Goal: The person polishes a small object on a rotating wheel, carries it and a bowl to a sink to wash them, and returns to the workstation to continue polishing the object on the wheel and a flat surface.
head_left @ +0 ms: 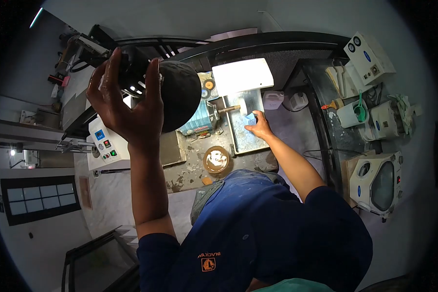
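Note:
My left hand [126,97] is raised close to the camera, its wet fingers curled around the back of a black desk lamp [180,95]. The lamp's round shade hides part of the bench behind it. Lower down, my right hand [261,127] grips a light blue piece [249,119] between thumb and fingers, over a metal tray [248,144]. Just beyond the piece is a pale polishing wheel [243,106] on the shaft of a teal bench motor [199,119]. A white hood [243,74], brightly lit, stands over the tray's far end.
A brown bowl with white paste [216,159] sits on the stained bench near my body. To the left stands a white control box [104,143] with buttons. On the right-hand bench are a white container with a green scoop [359,113] and a windowed white machine [377,182].

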`<state>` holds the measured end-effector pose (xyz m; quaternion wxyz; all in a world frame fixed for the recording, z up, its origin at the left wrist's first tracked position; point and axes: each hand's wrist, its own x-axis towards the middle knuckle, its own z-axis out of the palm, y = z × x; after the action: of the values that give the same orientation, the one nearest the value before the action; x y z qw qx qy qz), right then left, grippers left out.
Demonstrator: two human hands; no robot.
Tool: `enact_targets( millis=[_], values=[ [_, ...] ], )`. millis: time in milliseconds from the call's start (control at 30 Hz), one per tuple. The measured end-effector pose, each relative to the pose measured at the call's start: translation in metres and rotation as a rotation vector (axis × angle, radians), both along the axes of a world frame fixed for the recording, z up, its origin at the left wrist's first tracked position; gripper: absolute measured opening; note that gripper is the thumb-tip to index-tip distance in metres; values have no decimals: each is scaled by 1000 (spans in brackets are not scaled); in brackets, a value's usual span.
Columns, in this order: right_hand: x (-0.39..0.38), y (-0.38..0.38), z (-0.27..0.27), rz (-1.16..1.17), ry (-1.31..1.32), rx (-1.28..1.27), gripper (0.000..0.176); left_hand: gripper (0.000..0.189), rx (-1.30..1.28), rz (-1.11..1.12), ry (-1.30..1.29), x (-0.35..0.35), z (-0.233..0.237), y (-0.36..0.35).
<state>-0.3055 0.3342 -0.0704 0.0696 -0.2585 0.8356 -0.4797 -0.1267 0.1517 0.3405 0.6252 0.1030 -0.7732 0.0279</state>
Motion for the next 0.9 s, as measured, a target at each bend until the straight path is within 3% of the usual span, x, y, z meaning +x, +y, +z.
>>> enact_targets(
  millis=[67, 100, 167, 267, 500, 567, 633, 767, 900],
  values=[
    [-6, -3, 11, 192, -302, 70, 61, 51, 18, -29, 32, -3, 2, 3],
    [-7, -6, 6, 194, -301, 73, 61, 51, 20, -26, 34, -2, 4, 7],
    [-8, -11, -11, 127, -165, 75, 44, 45, -5, -22, 60, -2, 9, 18],
    [5, -10, 43, 146, -232, 189, 45, 44, -34, -54, 45, -9, 11, 29],
    [4, -11, 47, 138, -238, 203, 43, 47, -1, -105, 35, -17, 8, 39],
    [1, -11, 35, 115, -171, 164, 44, 47, 12, -110, 5, -14, 8, 40],
    [-5, -10, 20, 99, -156, 189, 48, 50, -131, -72, -45, -4, 6, 35],
    [-11, -6, 26, 166, -54, 238, 61, 56, -60, -35, -18, 22, -9, 34],
    [-15, -8, 16, 164, 42, 186, 64, 49, -21, -78, 46, 40, -22, 29]
  ],
)
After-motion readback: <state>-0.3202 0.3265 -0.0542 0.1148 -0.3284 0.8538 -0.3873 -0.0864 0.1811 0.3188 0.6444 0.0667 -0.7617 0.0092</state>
